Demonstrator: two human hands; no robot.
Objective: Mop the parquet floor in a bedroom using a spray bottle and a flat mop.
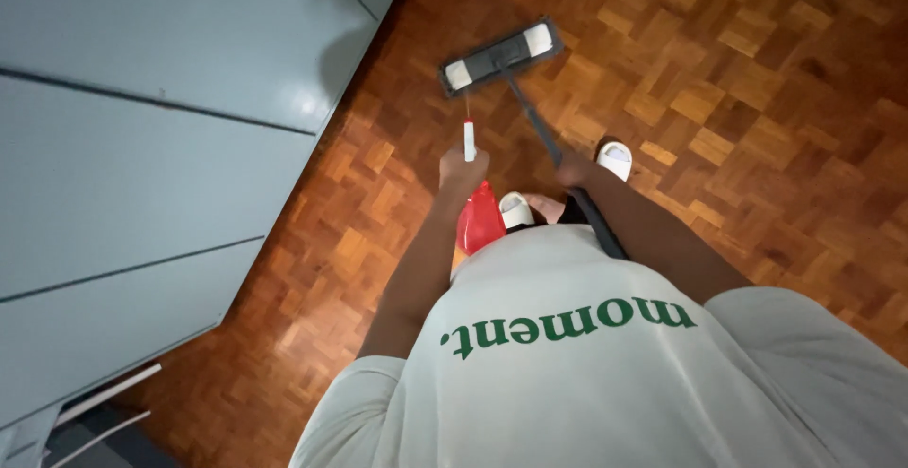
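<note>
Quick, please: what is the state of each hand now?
Left hand: closed on red spray bottle.
Right hand: closed on mop handle.

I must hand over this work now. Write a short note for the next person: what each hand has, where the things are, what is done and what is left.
Left hand: closed around a red spray bottle, its white nozzle aimed down at the floor ahead.
Right hand: closed on the dark mop handle.
Mop head: flat on the parquet floor, ahead of the feet in white slippers, near the grey cabinet fronts.
Done: cannot tell; the floor shows no clear wet or mopped patch.
Left: likely spraying and wiping the floor around the mop head, judged only from how the tools are held.
</note>
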